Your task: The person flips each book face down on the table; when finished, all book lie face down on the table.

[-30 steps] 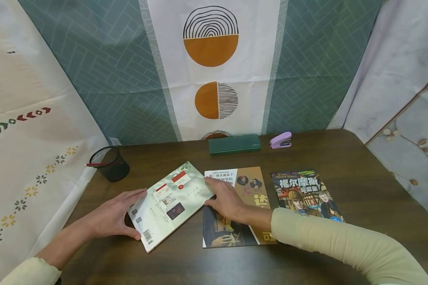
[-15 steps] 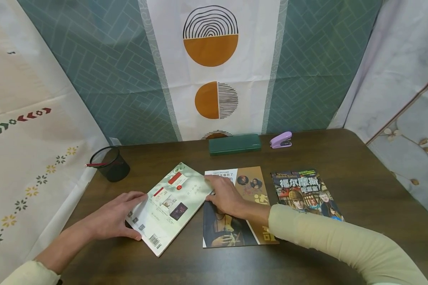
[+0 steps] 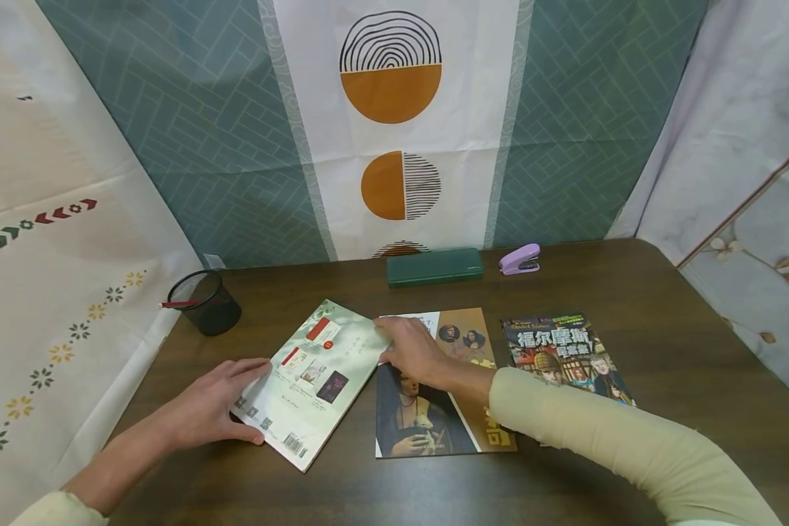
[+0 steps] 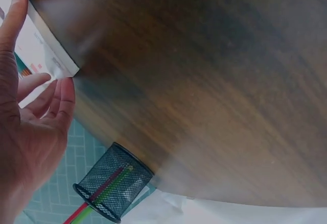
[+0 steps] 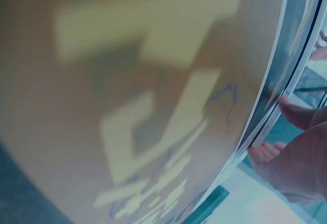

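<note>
A pale green-white book [image 3: 322, 376], back cover up, lies slanted on the dark wooden table, left of centre in the head view. My left hand [image 3: 220, 402] holds its lower left corner, with thumb and fingers on either side of that corner. At the upper right corner, my right hand [image 3: 417, 354] pinches the book between thumb and fingers. Below that hand lies a brown and dark book [image 3: 427, 427] with a painted figure on its cover, partly hidden by hand and forearm. The right wrist view shows the right thumb [image 5: 296, 113] against the book's edge.
A colourful comic book [image 3: 565, 351] lies to the right, partly behind the right sleeve. A green case [image 3: 434, 268] and a purple stapler [image 3: 519, 259] stand along the back. A black mesh pen cup [image 3: 213, 310] lies tipped at the left, pencils [image 4: 104, 191] inside.
The pale book has turned counterclockwise: its lower end has swung right and its top corner left. My right hand has shifted slightly left and up; the left hand stays about where it was.
</note>
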Motion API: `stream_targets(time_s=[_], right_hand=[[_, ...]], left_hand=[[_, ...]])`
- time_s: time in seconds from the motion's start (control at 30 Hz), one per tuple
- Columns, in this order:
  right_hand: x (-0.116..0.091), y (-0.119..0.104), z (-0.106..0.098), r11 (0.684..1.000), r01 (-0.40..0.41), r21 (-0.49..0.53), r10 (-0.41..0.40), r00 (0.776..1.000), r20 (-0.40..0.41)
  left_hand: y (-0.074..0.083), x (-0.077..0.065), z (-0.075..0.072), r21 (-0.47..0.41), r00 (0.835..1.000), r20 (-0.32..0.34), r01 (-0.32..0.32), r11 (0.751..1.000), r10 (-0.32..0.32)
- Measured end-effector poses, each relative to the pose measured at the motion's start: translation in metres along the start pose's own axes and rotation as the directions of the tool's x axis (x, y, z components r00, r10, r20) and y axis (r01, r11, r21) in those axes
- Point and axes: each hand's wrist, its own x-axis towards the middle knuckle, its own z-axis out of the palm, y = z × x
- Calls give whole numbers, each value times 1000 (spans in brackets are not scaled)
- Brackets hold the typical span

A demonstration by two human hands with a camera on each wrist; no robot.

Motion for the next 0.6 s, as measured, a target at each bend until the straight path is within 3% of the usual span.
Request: stream_targets(time_s=[0.37,0.6], right_hand=[[12,7,-8,999,12,42,-17,994,104],[19,6,-8,999,17,35,-21,992,122]], left_hand=[[-5,-10,4,-29,999,-38,3,1000,-4],[-3,-12,6,-39,999,-51,-3,999,1]])
